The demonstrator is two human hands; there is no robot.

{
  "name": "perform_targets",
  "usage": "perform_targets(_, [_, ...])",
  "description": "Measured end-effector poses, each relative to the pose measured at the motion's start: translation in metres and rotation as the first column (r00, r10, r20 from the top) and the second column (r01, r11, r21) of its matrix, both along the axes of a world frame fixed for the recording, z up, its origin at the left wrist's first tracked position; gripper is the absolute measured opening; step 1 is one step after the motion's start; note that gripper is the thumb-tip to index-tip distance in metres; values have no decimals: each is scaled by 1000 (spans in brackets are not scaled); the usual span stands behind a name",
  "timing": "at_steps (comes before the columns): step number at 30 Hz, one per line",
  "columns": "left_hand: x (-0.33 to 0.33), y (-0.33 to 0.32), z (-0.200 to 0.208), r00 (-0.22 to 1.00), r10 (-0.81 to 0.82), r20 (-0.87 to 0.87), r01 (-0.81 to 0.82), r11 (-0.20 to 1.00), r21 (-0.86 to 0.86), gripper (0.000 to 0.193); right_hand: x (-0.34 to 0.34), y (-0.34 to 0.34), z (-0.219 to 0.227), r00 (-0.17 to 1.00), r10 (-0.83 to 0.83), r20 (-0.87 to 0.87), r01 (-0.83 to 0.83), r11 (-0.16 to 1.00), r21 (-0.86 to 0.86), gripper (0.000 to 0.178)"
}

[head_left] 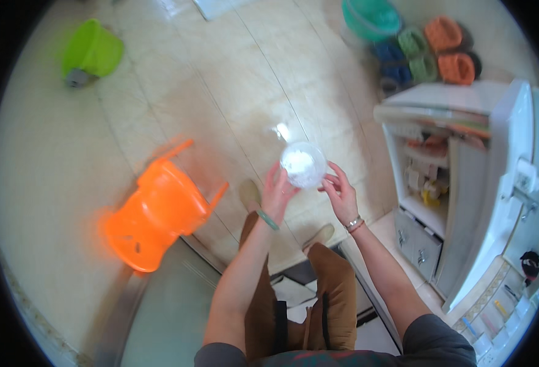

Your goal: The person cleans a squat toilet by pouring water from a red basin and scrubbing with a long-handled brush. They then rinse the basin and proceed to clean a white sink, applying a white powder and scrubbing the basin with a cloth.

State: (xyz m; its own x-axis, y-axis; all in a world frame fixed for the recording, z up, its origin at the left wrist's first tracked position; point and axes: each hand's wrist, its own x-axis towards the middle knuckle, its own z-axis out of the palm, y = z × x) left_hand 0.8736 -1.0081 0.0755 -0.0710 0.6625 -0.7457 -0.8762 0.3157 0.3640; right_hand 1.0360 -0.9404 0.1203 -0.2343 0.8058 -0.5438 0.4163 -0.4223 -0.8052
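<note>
A round, clear, whitish container hangs out in front of me above the tiled floor. Bright glare on it hides what, if anything, is inside. My left hand, with a green bangle at the wrist, grips its left side. Against its lower right edge, the bent fingers of my right hand close in and seem to touch the rim. A light bracelet circles the right wrist.
To the left stands an orange plastic chair; farther off is a lime-green bucket. At the far right are a teal basin and several slippers. A white cabinet stands at right. A sill runs beside my legs.
</note>
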Motion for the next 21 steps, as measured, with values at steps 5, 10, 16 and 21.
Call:
perform_targets(5, [-80, 28, 135, 988, 153, -10, -152, 987, 53, 59, -100, 56, 111, 976, -145, -163, 84, 938, -336, 59])
perform_targets(10, [-142, 91, 217, 986, 167, -19, -160, 969, 190, 57, -171, 124, 199, 805, -259, -533, -52, 865, -499, 58])
perform_targets(16, [-207, 183, 277, 987, 148, -67, -128, 963, 237, 51, -229, 216, 250, 748, -188, -636, -138, 894, -427, 53])
perform_targets(21, [-260, 256, 289, 991, 123, -58, -109, 973, 206, 53, -279, 293, 266, 777, -177, -604, -132, 892, -432, 47])
